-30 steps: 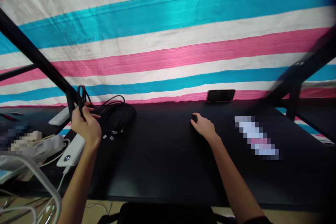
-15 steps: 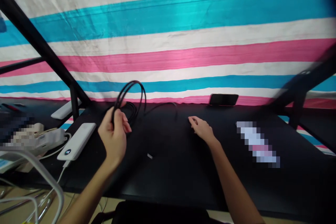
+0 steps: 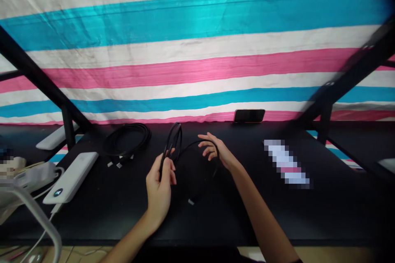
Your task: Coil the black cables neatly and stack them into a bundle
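Observation:
My left hand is closed round a few upright loops of thin black cable, thumb toward me. A loose stretch of that cable arcs from the loops to my right hand and bends down beside its fingers. My right hand hovers over the black table, fingers spread and slightly curled; the cable passes by them without being gripped. A small pale connector lies on the table in front of my hands. Whether it belongs to the held cable is too dark to tell.
Left of my hands lies a coiled black cable with several pale connectors. A white power bank with a plugged-in lead is further left. A phone leans at the back, and a blurred-out object lies right. Black frame bars flank the table.
My left hand has moved right and lower with the cable loops. My right hand has shifted left and its fingers have spread beside the loose stretch. The view has turned slightly.

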Demonstrator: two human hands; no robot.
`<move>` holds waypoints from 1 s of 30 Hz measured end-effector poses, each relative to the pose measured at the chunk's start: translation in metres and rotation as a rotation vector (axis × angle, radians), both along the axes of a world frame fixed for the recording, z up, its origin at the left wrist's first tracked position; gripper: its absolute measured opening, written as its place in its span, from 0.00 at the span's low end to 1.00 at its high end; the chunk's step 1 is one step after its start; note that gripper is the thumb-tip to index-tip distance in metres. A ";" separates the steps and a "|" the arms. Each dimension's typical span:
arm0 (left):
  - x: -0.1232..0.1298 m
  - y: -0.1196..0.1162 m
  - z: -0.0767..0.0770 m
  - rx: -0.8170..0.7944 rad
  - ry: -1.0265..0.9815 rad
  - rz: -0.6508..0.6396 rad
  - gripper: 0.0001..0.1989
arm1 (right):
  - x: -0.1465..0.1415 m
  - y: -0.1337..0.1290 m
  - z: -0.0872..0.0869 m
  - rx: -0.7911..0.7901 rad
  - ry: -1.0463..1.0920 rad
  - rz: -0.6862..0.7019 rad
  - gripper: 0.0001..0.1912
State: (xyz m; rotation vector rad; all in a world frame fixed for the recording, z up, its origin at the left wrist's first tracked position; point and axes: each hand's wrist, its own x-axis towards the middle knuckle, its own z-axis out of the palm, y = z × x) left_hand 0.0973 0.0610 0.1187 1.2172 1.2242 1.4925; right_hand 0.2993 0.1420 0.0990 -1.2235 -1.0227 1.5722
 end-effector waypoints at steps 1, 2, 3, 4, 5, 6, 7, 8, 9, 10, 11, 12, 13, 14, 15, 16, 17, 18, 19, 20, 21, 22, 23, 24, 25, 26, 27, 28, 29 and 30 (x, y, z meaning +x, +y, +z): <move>0.002 -0.001 -0.003 -0.020 -0.007 -0.051 0.18 | -0.001 -0.001 0.000 0.010 -0.005 -0.006 0.22; 0.003 -0.003 -0.005 -0.036 -0.008 -0.102 0.18 | -0.002 -0.002 0.001 0.020 -0.006 -0.007 0.23; 0.004 -0.004 -0.007 -0.050 0.000 -0.150 0.19 | -0.003 -0.003 0.002 0.028 -0.001 -0.001 0.25; 0.004 -0.005 -0.008 -0.061 0.014 -0.189 0.19 | -0.005 -0.004 0.003 0.041 0.005 0.007 0.27; 0.004 -0.006 -0.008 -0.070 0.029 -0.218 0.19 | -0.006 -0.005 0.003 0.056 0.012 0.018 0.28; 0.003 -0.006 -0.007 -0.076 0.040 -0.233 0.19 | -0.007 -0.006 0.004 0.073 0.020 0.029 0.29; 0.002 -0.006 -0.005 -0.083 0.045 -0.237 0.19 | -0.008 -0.006 0.005 0.089 0.028 0.038 0.30; 0.001 -0.005 -0.003 -0.088 0.042 -0.234 0.19 | -0.009 -0.006 0.005 0.100 0.037 0.044 0.30; 0.000 -0.004 -0.002 -0.096 0.031 -0.228 0.20 | -0.009 -0.006 0.005 0.105 0.046 0.046 0.30; -0.002 -0.004 0.000 -0.107 0.017 -0.222 0.20 | -0.009 -0.006 0.004 0.104 0.055 0.044 0.29; -0.004 -0.003 0.000 -0.125 0.004 -0.220 0.21 | -0.009 -0.005 0.003 0.100 0.064 0.037 0.28; -0.005 -0.002 0.001 -0.149 -0.005 -0.226 0.23 | -0.009 -0.004 0.002 0.096 0.073 0.028 0.27; -0.007 -0.002 0.000 -0.176 -0.008 -0.241 0.24 | -0.008 -0.004 0.000 0.094 0.081 0.017 0.26; -0.008 -0.001 -0.001 -0.202 -0.003 -0.264 0.26 | -0.008 -0.003 -0.001 0.094 0.090 0.009 0.25; -0.008 -0.002 -0.002 -0.224 0.008 -0.298 0.27 | -0.008 -0.003 -0.001 0.095 0.097 0.004 0.24; -0.008 -0.002 -0.003 -0.240 0.027 -0.341 0.29 | -0.008 -0.002 -0.001 0.094 0.099 0.001 0.23; -0.008 -0.003 -0.005 -0.251 0.053 -0.392 0.29 | -0.008 -0.002 -0.002 0.090 0.091 -0.004 0.22; -0.007 -0.004 -0.006 -0.255 0.083 -0.444 0.29 | -0.008 -0.002 -0.001 0.080 0.073 -0.011 0.21; -0.006 -0.005 -0.006 -0.255 0.118 -0.493 0.28 | -0.008 -0.002 -0.001 0.066 0.050 -0.023 0.21; -0.005 -0.006 -0.007 -0.251 0.159 -0.537 0.27 | -0.008 -0.001 -0.001 0.052 0.024 -0.039 0.20; -0.003 -0.006 -0.007 -0.245 0.204 -0.574 0.26 | -0.008 -0.001 -0.002 0.039 -0.001 -0.056 0.19; -0.001 -0.007 -0.006 -0.236 0.245 -0.600 0.25 | -0.008 0.000 -0.003 0.029 -0.023 -0.072 0.18; 0.001 -0.007 -0.006 -0.224 0.282 -0.618 0.25 | -0.007 0.001 -0.004 0.023 -0.040 -0.089 0.17; 0.002 -0.007 -0.006 -0.212 0.313 -0.628 0.24 | -0.007 0.002 -0.005 0.021 -0.054 -0.103 0.16; 0.004 -0.007 -0.006 -0.201 0.337 -0.629 0.23 | -0.006 0.003 -0.007 0.022 -0.068 -0.118 0.15; 0.005 -0.006 -0.006 -0.192 0.351 -0.621 0.22 | -0.006 0.004 -0.009 0.024 -0.081 -0.131 0.15; 0.005 -0.005 -0.007 -0.186 0.357 -0.608 0.21 | -0.005 0.005 -0.010 0.028 -0.092 -0.143 0.14; 0.006 -0.004 -0.008 -0.185 0.355 -0.592 0.21 | -0.004 0.005 -0.012 0.033 -0.101 -0.152 0.14; 0.005 -0.002 -0.011 -0.189 0.344 -0.575 0.21 | -0.004 0.005 -0.012 0.037 -0.110 -0.158 0.14; 0.004 0.000 -0.013 -0.199 0.329 -0.556 0.20 | -0.004 0.005 -0.013 0.041 -0.118 -0.160 0.14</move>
